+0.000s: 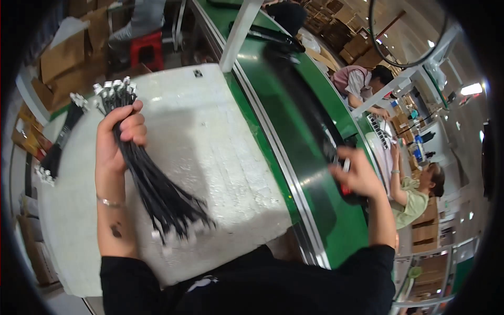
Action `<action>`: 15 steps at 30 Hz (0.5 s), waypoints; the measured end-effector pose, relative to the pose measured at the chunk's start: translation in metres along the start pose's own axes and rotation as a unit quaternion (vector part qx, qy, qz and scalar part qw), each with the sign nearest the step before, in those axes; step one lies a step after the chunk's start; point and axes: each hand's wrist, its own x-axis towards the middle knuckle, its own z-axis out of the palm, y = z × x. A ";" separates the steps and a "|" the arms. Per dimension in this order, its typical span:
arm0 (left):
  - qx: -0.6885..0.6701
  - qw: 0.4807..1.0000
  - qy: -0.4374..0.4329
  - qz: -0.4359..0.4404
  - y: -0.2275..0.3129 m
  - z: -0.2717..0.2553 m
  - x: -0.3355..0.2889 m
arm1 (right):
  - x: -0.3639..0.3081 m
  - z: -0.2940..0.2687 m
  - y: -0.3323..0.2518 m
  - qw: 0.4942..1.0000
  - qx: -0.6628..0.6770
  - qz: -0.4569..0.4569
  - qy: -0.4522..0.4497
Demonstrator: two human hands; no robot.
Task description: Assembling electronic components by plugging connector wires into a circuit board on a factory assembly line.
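Upright in my left hand is a bundle of black cables, gripped near its upper end above the white table. White connectors cluster above my fist, and the lower ends fan out with more white plugs. Over the green conveyor belt, my right hand is closed, its fingertips pressed together beside the near end of a long, black, bar-shaped object. Something small and pale shows between those fingers, too blurred to name. A red part is visible just below them.
A second bunch of black cables lies at the table's left edge. A white post rises between table and belt. Another dark bar sits farther up the belt. Two people work across it. A red stool stands beyond the table.
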 end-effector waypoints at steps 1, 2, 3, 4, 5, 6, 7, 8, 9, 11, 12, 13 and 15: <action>0.011 0.999 -0.052 -0.007 0.001 0.014 -0.010 | -0.001 0.008 -0.008 0.996 0.007 -0.037 -0.084; 0.010 0.994 -0.110 0.005 -0.004 0.025 -0.030 | -0.012 0.013 -0.026 0.992 -0.014 -0.076 -0.103; 0.017 0.986 -0.162 0.024 -0.007 0.037 -0.054 | -0.013 0.022 -0.039 0.984 -0.014 -0.145 -0.104; 0.036 0.980 -0.189 0.042 -0.012 0.048 -0.068 | -0.009 0.031 -0.052 0.975 -0.042 -0.189 -0.113; 0.050 0.977 -0.202 0.053 -0.023 0.056 -0.086 | -0.013 0.043 -0.065 0.963 -0.061 -0.228 -0.132; 0.062 0.974 -0.213 0.047 -0.034 0.064 -0.092 | -0.010 0.057 -0.070 0.945 -0.071 -0.283 -0.147; 0.073 0.977 -0.199 0.029 -0.042 0.069 -0.098 | -0.002 0.077 -0.074 0.924 -0.078 -0.337 -0.161; 0.076 0.981 -0.175 0.011 -0.048 0.072 -0.101 | 0.008 0.092 -0.077 0.913 -0.076 -0.370 -0.152; 0.078 0.986 -0.145 -0.011 -0.055 0.072 -0.099 | 0.019 0.105 -0.079 0.902 -0.068 -0.401 -0.147; 0.119 0.991 -0.058 -0.029 -0.065 0.075 -0.105 | 0.043 0.101 -0.093 0.913 -0.015 -0.408 0.023; 0.149 0.988 -0.033 -0.038 -0.068 0.073 -0.102 | 0.053 0.093 -0.099 0.924 -0.035 -0.373 0.069; 0.178 0.983 -0.003 -0.041 -0.070 0.071 -0.102 | 0.062 0.086 -0.109 0.931 -0.054 -0.344 0.110; 0.218 0.974 0.025 -0.061 -0.075 0.063 -0.088 | 0.076 0.083 -0.120 0.948 -0.056 -0.282 0.140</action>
